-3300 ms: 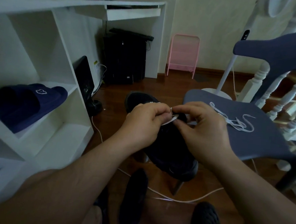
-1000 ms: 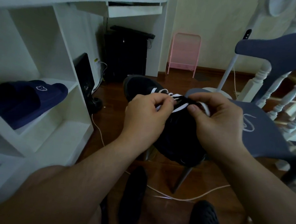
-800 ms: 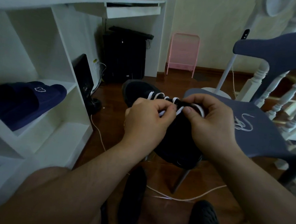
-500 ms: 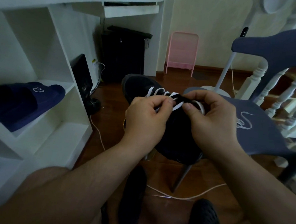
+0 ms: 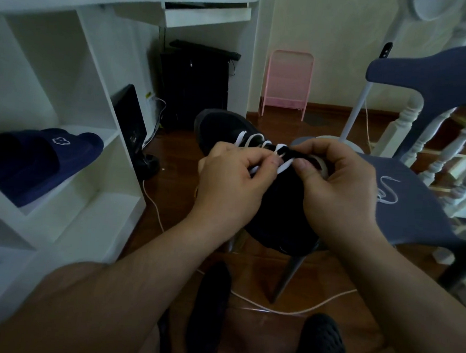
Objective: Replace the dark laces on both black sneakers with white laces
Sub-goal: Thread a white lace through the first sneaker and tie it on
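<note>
Landmark: black sneaker [image 5: 276, 206], held up mid-frame over the front edge of the blue chair [image 5: 415, 209], toe pointing away from you.
Shelf unit [image 5: 92, 146]: white, far left of the sneaker; navy slides [image 5: 39, 161] sit in a cubby.
Desk [image 5: 182, 4]: white, behind & left of the sneaker; black PC tower [image 5: 194, 84] under it.
Cable [image 5: 153, 207]: white, on the wood floor left of the sneaker, runs on below it.
Your left hand [image 5: 231, 187]: on the sneaker's left side, fingers curled; thumb & forefinger pinch the white lace [image 5: 284, 166] at the eyelets.
White lace: threaded across several upper rows of the sneaker, bars showing just beyond your fingertips.
Dark shoe [image 5: 209, 316]: on the floor below the sneaker, w/ another dark shoe [image 5: 319, 345] to its right; too dim to tell lacing.
Pink rack [image 5: 286, 81]: vs the wall, behind the sneaker.
Your right hand [image 5: 337, 193]: on the sneaker's right side, fingers curled, thumb tip pressing the lace opposite your left thumb; grasps lace & collar area, exact hold partly hidden.
Loose lace [image 5: 386, 189]: white, lying on the chair seat, right of the sneaker, just past your right hand.
Stand pole [image 5: 362, 99]: white, behind & right of the sneaker.
Balusters [image 5: 451, 151]: white, far right, past the chair.
</note>
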The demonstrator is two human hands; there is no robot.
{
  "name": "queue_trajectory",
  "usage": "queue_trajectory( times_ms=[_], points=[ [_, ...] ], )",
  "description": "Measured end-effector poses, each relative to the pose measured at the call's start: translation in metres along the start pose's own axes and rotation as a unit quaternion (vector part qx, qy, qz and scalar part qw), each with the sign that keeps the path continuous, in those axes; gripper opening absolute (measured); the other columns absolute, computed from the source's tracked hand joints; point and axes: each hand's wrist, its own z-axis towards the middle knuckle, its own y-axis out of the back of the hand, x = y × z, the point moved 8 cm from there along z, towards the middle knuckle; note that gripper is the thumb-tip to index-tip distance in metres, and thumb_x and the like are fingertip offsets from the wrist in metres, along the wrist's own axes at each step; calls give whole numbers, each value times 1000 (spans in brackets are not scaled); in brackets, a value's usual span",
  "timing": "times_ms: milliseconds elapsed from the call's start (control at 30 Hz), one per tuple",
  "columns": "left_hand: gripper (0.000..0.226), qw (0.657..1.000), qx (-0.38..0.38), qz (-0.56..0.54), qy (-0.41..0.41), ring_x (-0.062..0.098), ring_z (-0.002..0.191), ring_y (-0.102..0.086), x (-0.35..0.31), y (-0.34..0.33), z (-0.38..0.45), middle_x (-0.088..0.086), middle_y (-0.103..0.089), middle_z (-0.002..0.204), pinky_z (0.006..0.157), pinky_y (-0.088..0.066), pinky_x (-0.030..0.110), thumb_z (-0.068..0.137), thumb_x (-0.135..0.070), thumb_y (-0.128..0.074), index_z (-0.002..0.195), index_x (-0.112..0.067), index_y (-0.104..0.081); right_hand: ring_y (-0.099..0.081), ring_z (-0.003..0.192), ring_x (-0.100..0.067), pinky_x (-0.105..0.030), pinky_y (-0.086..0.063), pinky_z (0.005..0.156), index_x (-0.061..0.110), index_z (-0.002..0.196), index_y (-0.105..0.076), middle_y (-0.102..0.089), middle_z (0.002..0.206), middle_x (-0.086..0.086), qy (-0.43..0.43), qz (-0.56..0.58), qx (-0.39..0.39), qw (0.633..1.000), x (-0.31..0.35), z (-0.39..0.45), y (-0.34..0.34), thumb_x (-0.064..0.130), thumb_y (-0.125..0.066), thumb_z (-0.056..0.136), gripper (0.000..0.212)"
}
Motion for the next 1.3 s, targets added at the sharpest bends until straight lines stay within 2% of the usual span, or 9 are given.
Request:
queue_trajectory(
  times_ms=[167, 367, 600, 767, 933, 1067, 1167, 1233, 1300],
  points=[
    [33, 1000, -14, 10, 14, 15, 100, -64, 5, -1, -2, -22, -65, 83, 85, -55, 56, 99, -51, -51, 101, -37, -80, -61, 94, 12, -4, -45, 77, 38, 100, -65, -64, 92, 28, 5, -22, 11, 1000, -1, -2, -7, 14, -71, 94, 26],
    [31, 999, -15, 29, 8, 17, 90, -66, 4, -5, -6, -17, -65, 74, 77, -56, 54, 101, -48, -52, 87, -36, -77, -62, 99, 8, -9, -49, 84, 36, 100, -66, -65, 96, 27, 8, -31, 14, 999, -1, -3, -10, 13, -70, 95, 24],
    [24, 967, 30, -213, 136, 13, 96, -76, 12, -14, -12, -5, -79, 96, 87, -63, 51, 108, -31, -57, 105, -31, -80, -59, 95, 15, -1, -42, 79, 35, 101, -64, -63, 92, 30, 18, -9, 10, 1000, 3, -3, -10, 12, -69, 95, 25],
    [35, 994, 67, -73, 46, 16, 73, -70, 7, -20, -9, -1, -72, 73, 71, -58, 53, 103, -43, -53, 85, -24, -75, -63, 100, 4, -10, -49, 86, 35, 101, -67, -69, 101, 19, 23, -19, 4, 1000, 0, -2, -9, 11, -71, 93, 26],
    [30, 996, 18, -78, 36, 18, 91, -69, 9, -9, -5, -7, -71, 82, 77, -59, 53, 104, -46, -51, 93, -34, -77, -62, 102, 3, -11, -48, 87, 33, 105, -68, -67, 104, 19, 33, -22, 18, 999, 4, 2, -11, 14, -71, 94, 22],
    [25, 993, -69, 74, -57, 17, 95, -60, -8, 9, -5, -18, -56, 70, 83, -51, 52, 101, -39, -56, 94, -30, -79, -63, 101, 7, -8, -47, 87, 35, 99, -68, -68, 100, 22, 13, 6, 36, 999, 0, 3, -11, 12, -71, 94, 25],
    [28, 986, -49, 139, -80, 14, 94, -55, -15, 2, -5, -19, -53, 70, 85, -43, 45, 99, -43, -52, 81, -35, -71, -64, 100, 7, -10, -49, 86, 34, 97, -68, -69, 99, 22, 2, 24, 39, 999, -4, 2, -9, 9, -72, 93, 25],
    [32, 990, -7, 130, -60, 14, 90, -56, -9, -8, -5, -17, -52, 66, 80, -45, 42, 98, -46, -49, 67, -40, -56, -64, 102, 6, -12, -50, 90, 32, 99, -70, -69, 102, 21, 3, 23, 43, 999, -4, 0, -10, 9, -71, 94, 23],
    [34, 1000, 17, 23, 2, 17, 82, -62, 5, -11, -4, -10, -58, 66, 71, -49, 39, 99, -45, -52, 67, -38, -61, -63, 105, 6, -14, -51, 93, 31, 101, -70, -69, 106, 20, 11, 25, 42, 999, -1, 0, -12, 10, -71, 94, 23]
  ],
)
